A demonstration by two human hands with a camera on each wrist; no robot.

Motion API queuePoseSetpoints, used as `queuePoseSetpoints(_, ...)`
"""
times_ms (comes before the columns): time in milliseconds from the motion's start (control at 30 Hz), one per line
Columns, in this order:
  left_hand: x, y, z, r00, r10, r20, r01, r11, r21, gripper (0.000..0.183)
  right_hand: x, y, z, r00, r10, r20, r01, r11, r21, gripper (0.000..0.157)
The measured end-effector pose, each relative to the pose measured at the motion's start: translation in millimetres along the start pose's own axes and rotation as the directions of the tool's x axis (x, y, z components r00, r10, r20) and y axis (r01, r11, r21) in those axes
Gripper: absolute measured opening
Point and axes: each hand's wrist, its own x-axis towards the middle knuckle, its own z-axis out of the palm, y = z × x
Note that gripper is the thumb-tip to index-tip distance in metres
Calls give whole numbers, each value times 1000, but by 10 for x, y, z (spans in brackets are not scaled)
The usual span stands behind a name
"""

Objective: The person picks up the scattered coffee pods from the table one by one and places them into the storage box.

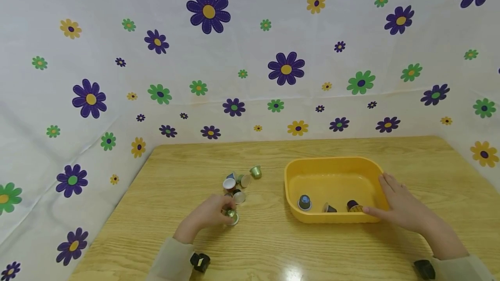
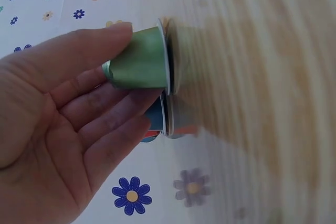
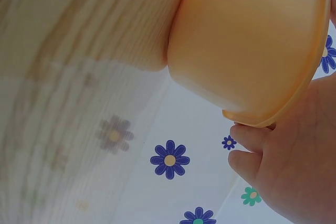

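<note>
My left hand (image 1: pixel 212 211) pinches a green coffee capsule (image 2: pixel 139 60) between thumb and fingers, right at the tabletop, its flat rim facing the wood. Just beyond lie several more capsules: a white-rimmed one (image 1: pixel 229 183), one with a pale lid (image 1: pixel 239 197) and a green one (image 1: pixel 255 171). A dark blue capsule (image 2: pixel 155 115) shows beneath my fingers in the left wrist view. On the right, my right hand (image 1: pixel 402 205) holds the corner of a yellow plastic tub (image 1: pixel 332 218), thumb at the front rim. Inside the tub sit a blue-topped capsule (image 1: pixel 304 202), a tilted one (image 1: pixel 329 208) and a black-and-gold one (image 1: pixel 354 206).
The wooden table (image 1: pixel 258 246) ends at a white flower-printed cloth (image 1: pixel 234 55) that hangs behind and along both sides. Bare wood separates the loose capsules from the tub. A black strap (image 1: pixel 200 262) is on the left wrist.
</note>
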Motion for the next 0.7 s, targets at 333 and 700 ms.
queuePoseSetpoints(333, 0, -7, 12, 1000, 1, -1, -1, 999, 49, 16, -3, 2, 8, 1000, 4, -1, -4, 1000, 3, 99)
queuePoseSetpoints(700, -2, 10, -1, 1000, -1, -2, 2, 997, 73, 16, -5, 5, 8, 1000, 8, 3, -8, 1000, 2, 98)
